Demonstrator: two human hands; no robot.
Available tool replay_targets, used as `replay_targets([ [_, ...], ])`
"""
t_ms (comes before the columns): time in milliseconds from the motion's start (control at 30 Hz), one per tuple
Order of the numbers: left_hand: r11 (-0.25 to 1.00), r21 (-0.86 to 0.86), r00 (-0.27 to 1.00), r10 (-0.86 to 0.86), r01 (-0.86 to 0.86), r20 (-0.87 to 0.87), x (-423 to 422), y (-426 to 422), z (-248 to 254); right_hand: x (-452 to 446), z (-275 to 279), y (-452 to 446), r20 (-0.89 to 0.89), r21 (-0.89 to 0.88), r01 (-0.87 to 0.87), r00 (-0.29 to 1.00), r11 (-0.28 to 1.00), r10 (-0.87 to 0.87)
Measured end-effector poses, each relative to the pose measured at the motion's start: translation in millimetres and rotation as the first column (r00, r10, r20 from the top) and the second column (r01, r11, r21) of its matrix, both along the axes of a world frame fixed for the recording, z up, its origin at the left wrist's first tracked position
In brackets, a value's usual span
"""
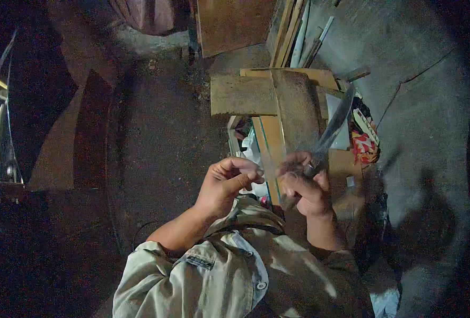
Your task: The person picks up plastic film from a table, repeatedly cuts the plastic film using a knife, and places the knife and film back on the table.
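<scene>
My left hand (227, 183) is raised in front of my chest, thumb and fingertips pressed together in a pinch. What it pinches, if anything, is too faint to make out; a pale smear lies between the two hands. Close beside it, my right hand (306, 188) is closed around the handle end of a long, slightly curved knife (340, 117). Its dark blade points up and away to the right, blurred by motion. Below and beyond the hands stands a wooden bench of worn boards (298, 100).
A cloth with a red and orange pattern (366, 146) lies at the bench's right side, near a white panel (338, 124). Wooden strips (288, 32) lean in the far corner by a grey wall (415, 69). A brown board (235, 26) stands at the back.
</scene>
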State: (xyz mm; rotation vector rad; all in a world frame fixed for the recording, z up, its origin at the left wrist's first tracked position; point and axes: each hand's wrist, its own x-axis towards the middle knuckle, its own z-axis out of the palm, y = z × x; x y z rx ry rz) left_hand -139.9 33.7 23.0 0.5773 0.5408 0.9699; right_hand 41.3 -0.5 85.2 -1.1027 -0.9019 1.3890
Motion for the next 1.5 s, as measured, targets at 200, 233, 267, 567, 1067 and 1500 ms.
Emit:
replay_targets([
  [200, 0.999, 0.005, 0.994, -0.041, 0.04, 0.105, 1, 5, 7, 3, -6, 1, 0.079, 0.132, -0.143, 0.988, 0.981, 0.133],
  [233, 0.999, 0.007, 0.994, -0.041, 0.041, 0.105, 4, 5, 6, 5, -8, -2, 0.079, 0.134, -0.143, 0.988, 0.981, 0.133],
  [267, 1.0, 0.002, 0.999, -0.013, 0.013, 0.037, 6, 5, 4, 3, -7, -4, 0.1, 0.125, -0.107, 0.99, 0.986, 0.095],
  [567, 0.997, -0.012, 0.994, -0.072, 0.071, -0.084, 16, -5, 1, 6, -14, -1, 0.234, -0.047, 0.069, 0.971, 0.996, -0.056],
  [1067, 0.996, 0.006, 0.992, 0.084, -0.083, -0.091, 18, 3, 4, -1, -23, -10, 0.207, -0.125, 0.034, 0.978, 0.992, -0.007],
  [1500, 0.996, 0.073, 0.974, -0.039, 0.057, -0.223, 5, 5, 9, 13, -12, -6, 0.221, -0.06, 0.122, 0.97, 0.991, -0.106],
])
